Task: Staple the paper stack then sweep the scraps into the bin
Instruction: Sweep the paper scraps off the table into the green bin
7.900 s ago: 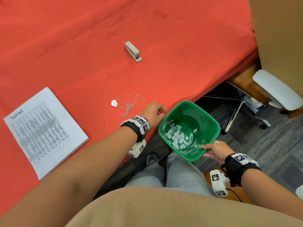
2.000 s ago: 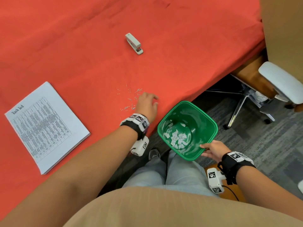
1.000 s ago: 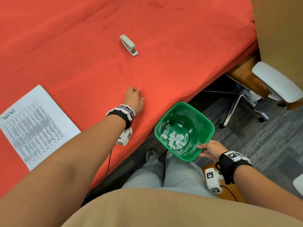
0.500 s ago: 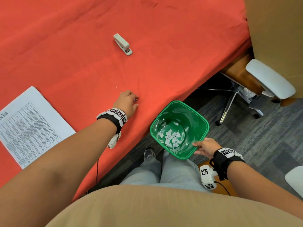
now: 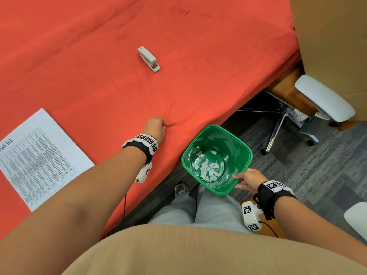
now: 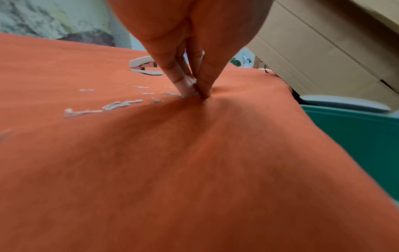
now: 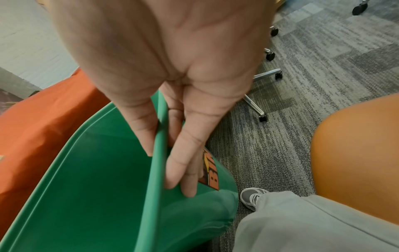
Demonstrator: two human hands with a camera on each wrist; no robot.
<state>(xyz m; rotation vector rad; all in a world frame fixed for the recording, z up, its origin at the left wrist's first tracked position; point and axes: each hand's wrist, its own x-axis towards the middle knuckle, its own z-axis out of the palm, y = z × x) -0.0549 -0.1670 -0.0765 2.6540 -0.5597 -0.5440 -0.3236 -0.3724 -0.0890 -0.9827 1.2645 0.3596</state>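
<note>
My left hand [image 5: 164, 127] [image 6: 198, 93] is on the red cloth near the table's front edge, its fingertips bunched and pinching loose staples [image 6: 103, 106] against the puckered cloth. A few more staples [image 5: 146, 115] lie just beyond the hand. My right hand [image 5: 239, 178] [image 7: 162, 167] grips the near rim of the green bin [image 5: 245, 153] [image 7: 97, 170], thumb inside and fingers outside, holding it below the table edge. White paper scraps [image 5: 206, 169] lie in the bin's bottom. The printed paper stack [image 5: 37, 163] lies at the left. The white stapler [image 5: 149, 58] [image 6: 144, 66] sits farther back.
An office chair [image 5: 323, 100] with a metal wheeled base [image 5: 278, 126] stands right of the table on grey carpet. A cardboard box [image 5: 333, 36] fills the upper right. My legs and a shoe [image 5: 181, 190] are under the bin.
The white scrap and most staples seen earlier are off the cloth. My left hand went back from the table edge to the last staples and bunched its fingers. My right hand still holds the bin.
</note>
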